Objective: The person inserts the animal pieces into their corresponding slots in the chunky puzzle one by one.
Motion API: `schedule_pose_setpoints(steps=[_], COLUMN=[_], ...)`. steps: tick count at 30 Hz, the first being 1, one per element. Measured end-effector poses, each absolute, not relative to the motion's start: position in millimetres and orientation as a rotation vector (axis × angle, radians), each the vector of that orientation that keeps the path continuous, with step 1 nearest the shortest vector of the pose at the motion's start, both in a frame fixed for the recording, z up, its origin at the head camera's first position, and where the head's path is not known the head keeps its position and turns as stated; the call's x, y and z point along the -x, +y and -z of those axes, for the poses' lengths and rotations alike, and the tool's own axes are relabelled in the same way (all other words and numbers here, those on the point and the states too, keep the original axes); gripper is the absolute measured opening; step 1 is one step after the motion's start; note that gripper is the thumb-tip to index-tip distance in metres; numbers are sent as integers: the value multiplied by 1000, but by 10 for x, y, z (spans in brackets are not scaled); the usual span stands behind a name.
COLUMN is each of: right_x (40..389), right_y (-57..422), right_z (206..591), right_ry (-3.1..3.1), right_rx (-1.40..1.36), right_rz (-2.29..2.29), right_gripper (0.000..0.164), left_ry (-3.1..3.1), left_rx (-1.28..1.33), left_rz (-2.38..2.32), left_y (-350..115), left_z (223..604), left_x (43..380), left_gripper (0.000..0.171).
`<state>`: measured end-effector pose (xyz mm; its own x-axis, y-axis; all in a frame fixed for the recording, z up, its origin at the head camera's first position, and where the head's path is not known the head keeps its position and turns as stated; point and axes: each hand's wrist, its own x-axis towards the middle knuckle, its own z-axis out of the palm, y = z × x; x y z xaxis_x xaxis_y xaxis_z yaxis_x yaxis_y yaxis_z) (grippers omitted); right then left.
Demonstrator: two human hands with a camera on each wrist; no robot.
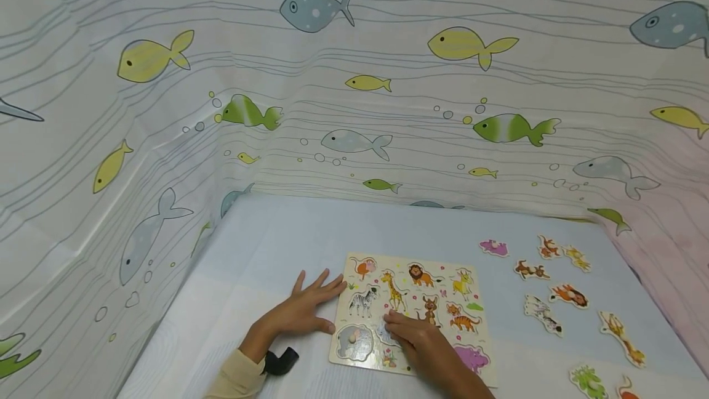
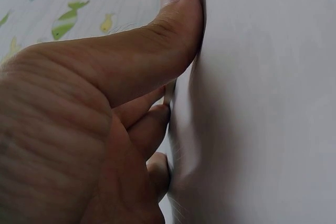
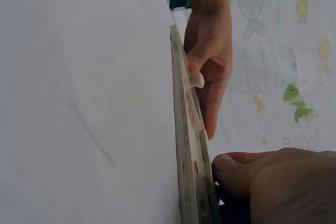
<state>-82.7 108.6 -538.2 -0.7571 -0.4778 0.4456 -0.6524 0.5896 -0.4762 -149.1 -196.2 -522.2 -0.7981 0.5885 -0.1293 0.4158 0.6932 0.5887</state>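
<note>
"What are the two hands doing?"

"The left hand (image 1: 307,308) lies spread beside the board (image 1: 483,327), fingers and thumb against its near edge. The right hand (image 1: 423,345) reaches over the board, thumb and fingertips close together on a bluish-grey piece (image 1: 386,335). They cover most of it, so I can't tell whether they pinch a knob."

"What else is hidden?"

"The right hand also blocks the board's lower middle and the printed kangaroo's legs (image 1: 429,311)."

"And close by?"

"Just beside the left thumb, the elephant piece (image 1: 360,350) sits in the board's corner, with a rounded pale knob (image 3: 197,81). The board looks like layered wood, flat and straight-edged, printed with glossy animals. A black band (image 1: 282,361) circles the left wrist, below a beige sleeve (image 1: 235,377)."

"Farther out?"

"To the right of the right hand lie loose, wavy-edged cut-outs: a zebra (image 1: 543,314), a lion (image 1: 569,295), a giraffe (image 1: 623,338), a green piece (image 1: 588,382), and, beyond the board's far corner, a purple hippo (image 1: 494,247). They rest on a smooth, pale tabletop (image 1: 260,251). Past both hands rises a creased, fish-printed covering (image 1: 410,103)."
</note>
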Motion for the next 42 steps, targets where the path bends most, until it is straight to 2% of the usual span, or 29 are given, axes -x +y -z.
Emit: schedule_pose_setpoints(steps=[42], right_x=[842], right_y=[1139], right_z=[5411], right_ry=[-2511], right_rx=[-968], right_rz=[-785], right_gripper=[34], left_ry=[2597], left_rx=[-787], left_rz=[-786], left_y=[-1941], left_z=[5194], left_x=[1500], left_gripper=[94])
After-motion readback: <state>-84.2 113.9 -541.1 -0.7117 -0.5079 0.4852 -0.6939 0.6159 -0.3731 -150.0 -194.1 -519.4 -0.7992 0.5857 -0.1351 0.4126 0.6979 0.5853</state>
